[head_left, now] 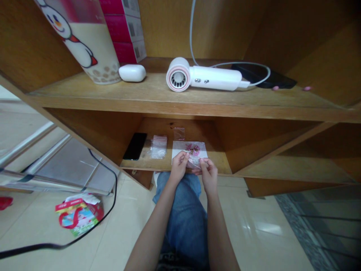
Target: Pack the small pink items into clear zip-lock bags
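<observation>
The left hand [179,168] and the right hand [209,175] are held together just over the front edge of a lower shelf of pale brown wood [146,165], with the fingertips almost meeting. A small translucent pink plastic packet [194,163] is pinched between them; its contents cannot be made out. A flat white card with a pink floral print [189,148] is laid on the lower shelf directly behind the hands, partly covered by the packet. Only this packet is being handled so far. A stack of clear plastic bags with a pink strip [158,146] is left bundled on the lower shelf, left of the card, and a single small clear plastic bag [179,133] is lying behind the card. A flat black smartphone [135,146] is placed at the left end of the lower shelf. Blue denim jeans [180,203] are seen below the lower shelf, under the forearms. A crumpled red-and-white printed wrapper [79,214] and a thin black cable [114,188] are lying on cream floor tiles [129,222] left of the jeans. Above the lower shelf are placed a white hair dryer [203,77], a white rounded plastic case [132,73], a tall cup printed with a cartoon snowman [90,49], and stacked magenta boxes [122,26].
</observation>
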### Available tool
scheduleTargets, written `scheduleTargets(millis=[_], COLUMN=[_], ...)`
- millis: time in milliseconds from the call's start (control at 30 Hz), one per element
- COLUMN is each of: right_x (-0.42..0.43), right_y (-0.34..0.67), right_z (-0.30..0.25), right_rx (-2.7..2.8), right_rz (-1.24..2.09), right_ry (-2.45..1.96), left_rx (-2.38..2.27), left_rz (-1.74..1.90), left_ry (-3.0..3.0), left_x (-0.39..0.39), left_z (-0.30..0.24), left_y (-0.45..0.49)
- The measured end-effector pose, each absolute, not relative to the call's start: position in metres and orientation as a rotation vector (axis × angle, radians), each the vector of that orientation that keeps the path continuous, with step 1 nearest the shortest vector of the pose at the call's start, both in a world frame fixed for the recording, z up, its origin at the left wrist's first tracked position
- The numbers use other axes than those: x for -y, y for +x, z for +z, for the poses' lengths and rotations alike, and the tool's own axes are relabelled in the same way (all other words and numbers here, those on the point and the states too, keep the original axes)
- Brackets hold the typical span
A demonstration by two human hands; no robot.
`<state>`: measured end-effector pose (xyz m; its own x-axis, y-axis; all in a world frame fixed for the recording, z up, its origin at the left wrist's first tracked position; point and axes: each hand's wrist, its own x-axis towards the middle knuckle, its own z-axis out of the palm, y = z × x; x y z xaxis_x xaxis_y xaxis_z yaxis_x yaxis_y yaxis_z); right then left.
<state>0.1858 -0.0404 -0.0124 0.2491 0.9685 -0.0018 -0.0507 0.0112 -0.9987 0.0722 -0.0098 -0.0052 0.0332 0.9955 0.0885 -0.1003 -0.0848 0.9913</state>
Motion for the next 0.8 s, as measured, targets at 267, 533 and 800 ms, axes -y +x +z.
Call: scheduleTargets(millis=[267, 533, 800], right_x=[0.0424, 0.0439, 0.0452], right_y=[0.1786, 0.1861, 0.1872], right_z=[-0.0119, -0.0115, -0.013], right_rx=[0.997, 0.926, 0.965], right_rz=[0.896, 0.997, 1.026], right_ry=[-1.316, -1.24, -1.154], left_rx=[-1.124, -1.039, -1.056], left_rz=[1.338, 1.197, 1.166], left_ry=[1.272, 1.35, 1.495], left_x=[0.0126, 0.0125, 0.0131], left_z=[-0.0009, -0.0046, -0.0057], left_y=[0.0736, 0.0779, 0.0763])
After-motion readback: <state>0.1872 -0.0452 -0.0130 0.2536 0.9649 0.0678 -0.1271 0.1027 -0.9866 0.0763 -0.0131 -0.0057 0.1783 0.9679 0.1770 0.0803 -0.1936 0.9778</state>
